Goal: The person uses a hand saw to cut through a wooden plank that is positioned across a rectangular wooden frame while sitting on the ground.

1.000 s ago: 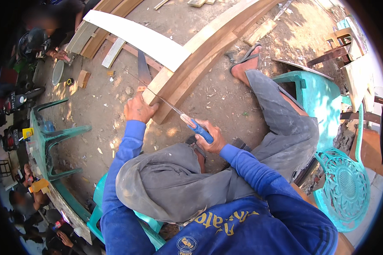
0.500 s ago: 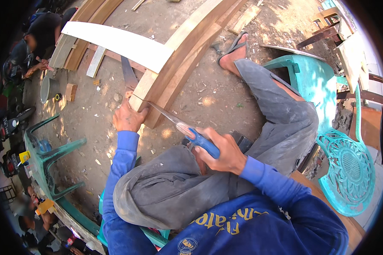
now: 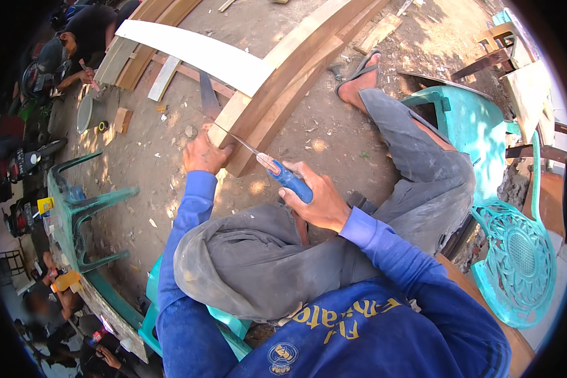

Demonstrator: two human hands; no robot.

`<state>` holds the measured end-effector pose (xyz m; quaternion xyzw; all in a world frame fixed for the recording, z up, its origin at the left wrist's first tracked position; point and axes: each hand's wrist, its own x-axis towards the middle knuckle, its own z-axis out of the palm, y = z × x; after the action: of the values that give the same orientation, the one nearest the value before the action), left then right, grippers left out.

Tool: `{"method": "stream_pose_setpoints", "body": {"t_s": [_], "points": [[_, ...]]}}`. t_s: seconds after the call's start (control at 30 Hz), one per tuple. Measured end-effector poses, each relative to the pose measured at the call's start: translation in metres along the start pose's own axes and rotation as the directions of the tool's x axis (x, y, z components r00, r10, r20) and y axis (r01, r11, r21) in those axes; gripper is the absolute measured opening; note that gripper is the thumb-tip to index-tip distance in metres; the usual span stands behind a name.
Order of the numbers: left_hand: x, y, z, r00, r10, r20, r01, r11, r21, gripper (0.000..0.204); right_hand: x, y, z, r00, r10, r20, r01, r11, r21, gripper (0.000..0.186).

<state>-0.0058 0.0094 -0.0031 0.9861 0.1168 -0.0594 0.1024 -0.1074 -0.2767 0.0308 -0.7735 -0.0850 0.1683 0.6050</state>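
My right hand (image 3: 323, 200) is closed round the blue handle of a handsaw (image 3: 291, 181). The saw's thin blade lies across the near end of a long wooden beam (image 3: 230, 118), pointing away to the left. Beside the blade, my left hand (image 3: 203, 153) grips that beam end, its fingers partly hidden by the wood. A second plank (image 3: 258, 140) runs alongside the beam on its right. A white board (image 3: 192, 55) lies across the beam and other timbers at the upper left. Beyond my left hand, a dark flat blade-like piece (image 3: 208, 94) shows under the wood.
A turquoise plastic chair (image 3: 472, 132) stands right of my bent leg, with a patterned turquoise chair back (image 3: 521, 249) below it. Another green chair (image 3: 75, 214) lies at left. A bucket (image 3: 89, 113) and wood block (image 3: 122, 120) sit near a crouching person (image 3: 85, 47).
My right hand has pushed the saw forward, bringing its handle closer to the beam end. My left hand keeps its grip there. The whole view has shifted, so things appear farther right and slightly higher.
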Motion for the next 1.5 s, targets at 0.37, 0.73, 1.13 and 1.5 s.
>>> {"method": "stream_pose_setpoints", "body": {"t_s": [0.37,0.73,1.13,1.5], "points": [[-0.008,0.015,0.010,0.999,-0.024,0.041,0.023,1.000,0.011,0.073,0.014,0.009,0.002,0.998,-0.039,-0.043,0.034,0.993,-0.117,0.048],[0.003,0.004,0.001,0.996,-0.053,0.073,0.054,0.998,-0.012,0.070,0.026,0.083,0.041,0.964,-0.233,-0.131,0.240,0.970,0.046,0.052],[-0.007,0.003,-0.002,0.998,-0.025,0.064,0.026,1.000,-0.008,0.073,-0.081,-0.033,-0.043,1.000,-0.019,-0.023,0.014,0.986,-0.167,0.042],[0.001,0.011,0.000,0.998,0.014,0.056,-0.017,0.998,0.052,0.074,0.005,0.105,0.028,0.952,-0.262,-0.155,0.261,0.965,-0.030,0.048]]}}
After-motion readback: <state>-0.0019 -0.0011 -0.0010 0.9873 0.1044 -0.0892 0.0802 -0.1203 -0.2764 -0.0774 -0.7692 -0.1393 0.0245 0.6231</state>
